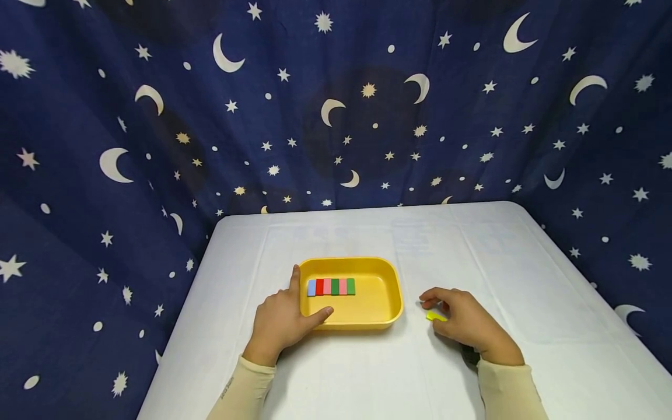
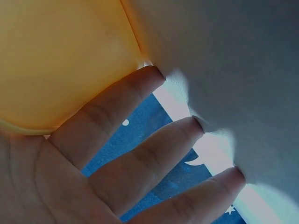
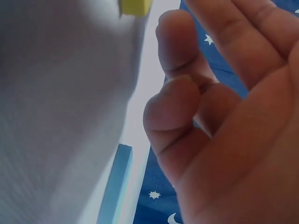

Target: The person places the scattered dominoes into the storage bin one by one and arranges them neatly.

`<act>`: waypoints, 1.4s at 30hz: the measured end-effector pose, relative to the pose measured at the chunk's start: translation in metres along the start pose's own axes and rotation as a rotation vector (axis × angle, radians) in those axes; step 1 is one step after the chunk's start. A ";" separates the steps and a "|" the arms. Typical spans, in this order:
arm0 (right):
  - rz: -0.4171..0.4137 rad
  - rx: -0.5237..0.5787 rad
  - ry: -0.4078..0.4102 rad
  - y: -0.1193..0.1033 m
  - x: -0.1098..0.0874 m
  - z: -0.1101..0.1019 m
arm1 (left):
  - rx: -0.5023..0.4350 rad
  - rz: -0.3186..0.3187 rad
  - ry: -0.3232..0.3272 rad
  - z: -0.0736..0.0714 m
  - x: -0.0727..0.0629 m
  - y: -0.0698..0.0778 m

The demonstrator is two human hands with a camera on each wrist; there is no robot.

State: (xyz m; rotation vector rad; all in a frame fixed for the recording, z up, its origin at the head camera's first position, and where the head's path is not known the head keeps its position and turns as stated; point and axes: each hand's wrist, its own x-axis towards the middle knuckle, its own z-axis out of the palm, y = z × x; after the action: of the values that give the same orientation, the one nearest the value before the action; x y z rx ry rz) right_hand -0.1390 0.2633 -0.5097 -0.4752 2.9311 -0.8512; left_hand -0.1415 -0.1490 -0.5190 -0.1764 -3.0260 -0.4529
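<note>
My left hand [image 1: 280, 318] rests on the left end of a yellow tray [image 1: 349, 328], index finger along the rim and thumb over the near side. Inside the tray, a row of small coloured blocks [image 1: 335, 286] runs in blue, red, pink and green. To the right of the tray, my right hand [image 1: 467, 318] hovers low over the table with bent fingers. A yellow block [image 1: 434, 315] shows between its thumb and fingertips, thumb right at its near edge, fingertips slightly apart from it. The right wrist view shows this yellow block [image 3: 134, 5] beyond the curled outer fingers [image 3: 175, 107].
A white cloth covers the table [image 1: 346, 373]. In the right wrist view a light-blue block [image 3: 117, 182] lies on it, hidden in the head view. A dark blue curtain [image 1: 336, 146] with moons and stars hangs around the back and sides.
</note>
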 end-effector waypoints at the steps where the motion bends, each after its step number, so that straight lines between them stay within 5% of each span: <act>1: -0.004 0.001 0.005 0.000 0.000 0.000 | 0.001 -0.001 0.001 0.000 0.000 0.000; 16: 0.021 -0.023 0.059 -0.001 0.005 0.008 | 0.003 0.000 0.009 -0.003 0.000 0.000; 28: 0.042 -0.010 -0.080 0.002 -0.005 -0.010 | 0.004 0.005 0.007 -0.003 0.000 0.001; 42: 0.038 0.008 -0.096 0.003 -0.008 -0.011 | 0.003 0.005 0.014 0.000 0.000 0.001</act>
State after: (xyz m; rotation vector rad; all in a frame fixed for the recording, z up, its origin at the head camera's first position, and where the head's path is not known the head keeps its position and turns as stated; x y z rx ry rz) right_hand -0.1339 0.2740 -0.5022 -0.4450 2.8389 -0.8112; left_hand -0.1410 -0.1485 -0.5187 -0.1795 -3.0117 -0.4478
